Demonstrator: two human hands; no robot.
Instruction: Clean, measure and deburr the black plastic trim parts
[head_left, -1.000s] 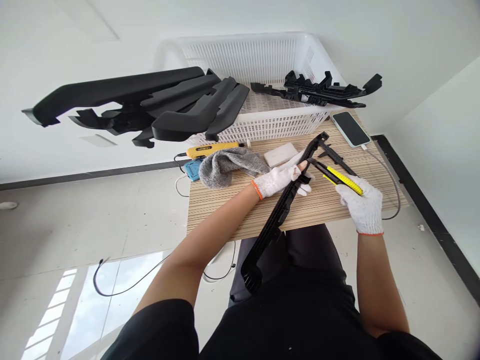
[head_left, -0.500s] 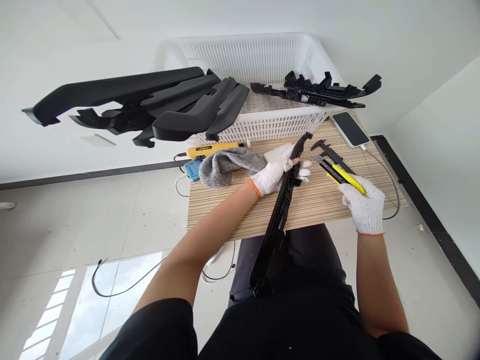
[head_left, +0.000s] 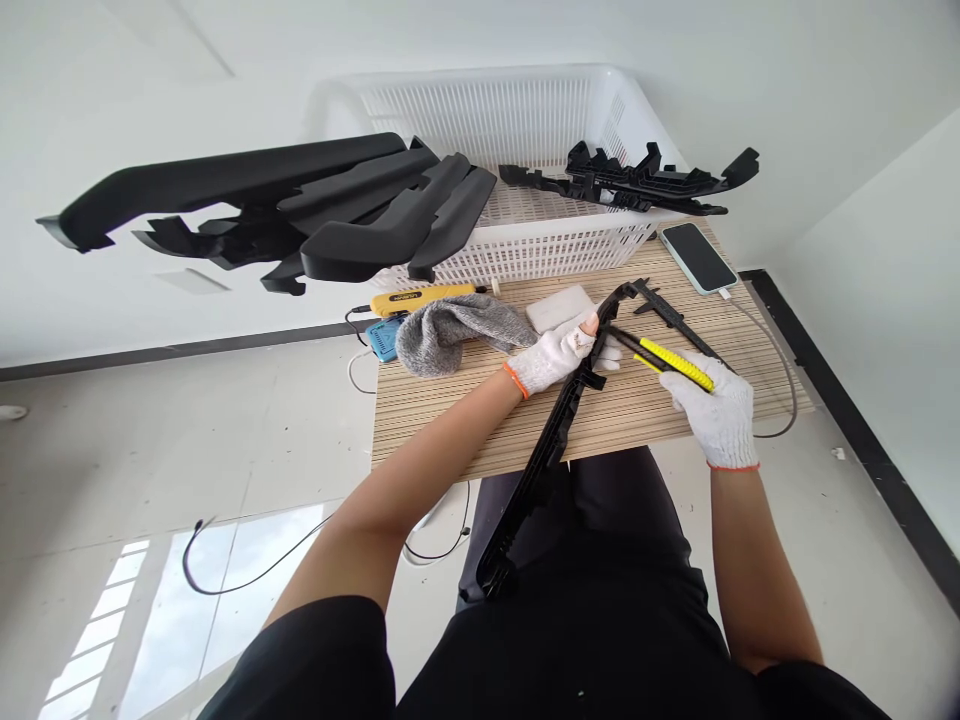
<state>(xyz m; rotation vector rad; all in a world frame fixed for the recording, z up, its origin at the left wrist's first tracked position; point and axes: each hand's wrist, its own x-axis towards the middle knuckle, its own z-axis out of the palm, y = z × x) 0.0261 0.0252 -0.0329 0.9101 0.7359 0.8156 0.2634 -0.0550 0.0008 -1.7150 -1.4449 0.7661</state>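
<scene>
My gloved left hand (head_left: 559,355) is closed around the upper part of a long black plastic trim piece (head_left: 551,440). The strip slants from over the table down to my lap. In my gloved right hand (head_left: 716,405) is a yellow and black utility knife (head_left: 670,362). Its tip end reaches the trim piece just beside my left fingers; whether the blade touches it I cannot make out. Beyond the knife lies a black caliper (head_left: 679,320), and a white block (head_left: 559,307) sits behind my left hand.
A white basket (head_left: 525,238) at the back bears black curved panels (head_left: 360,215) and thinner black trim parts (head_left: 637,185). On the table (head_left: 450,420) are a grey cloth (head_left: 465,325), a yellow tool (head_left: 420,298), a blue battery-like block (head_left: 384,338) and a phone (head_left: 699,257) with a cable.
My right hand has brought the knife left to the trim piece. The piece has turned in my left hand, its upper end shifting right and its lower end left.
</scene>
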